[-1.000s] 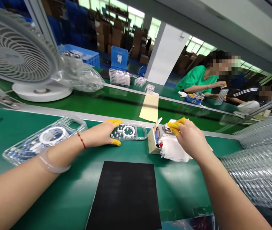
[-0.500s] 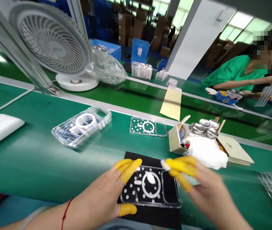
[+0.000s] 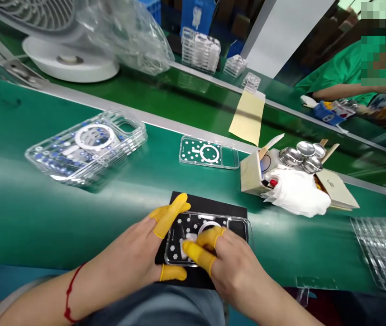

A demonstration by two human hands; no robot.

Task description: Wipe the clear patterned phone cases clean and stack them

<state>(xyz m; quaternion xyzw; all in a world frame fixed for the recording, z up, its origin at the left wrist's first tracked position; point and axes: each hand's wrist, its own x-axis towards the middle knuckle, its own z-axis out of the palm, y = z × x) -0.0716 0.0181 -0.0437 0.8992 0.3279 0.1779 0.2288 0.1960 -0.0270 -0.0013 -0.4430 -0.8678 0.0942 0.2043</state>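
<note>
A clear phone case (image 3: pixel 175 248) with white flower marks and a white ring lies on a black mat (image 3: pixel 209 204) before me. My left hand (image 3: pixel 145 244), in yellow finger cots, grips its left end, fingers along the far edge and thumb at the near edge. My right hand (image 3: pixel 228 258), also in yellow finger cots, reaches over the case and covers part of the ring. Its fingers are pinched on a small white piece (image 3: pixel 183 250) that looks like cloth, pressed to the case's surface left of the ring.
Stacked clear cases (image 3: pixel 87 145) stand at left, and a single case (image 3: pixel 209 153) lies beyond the mat. Right of it are a box (image 3: pixel 251 174), white cloths (image 3: pixel 296 192) and small metal tins (image 3: pixel 304 154). More clear cases (image 3: pixel 379 249) sit far right. A fan (image 3: pixel 67 61) and a co-worker (image 3: pixel 342 81) are beyond.
My right hand has moved left and down, from above the case's camera end onto its middle, carrying the white piece. My left hand keeps its hold. The view has tilted downward.
</note>
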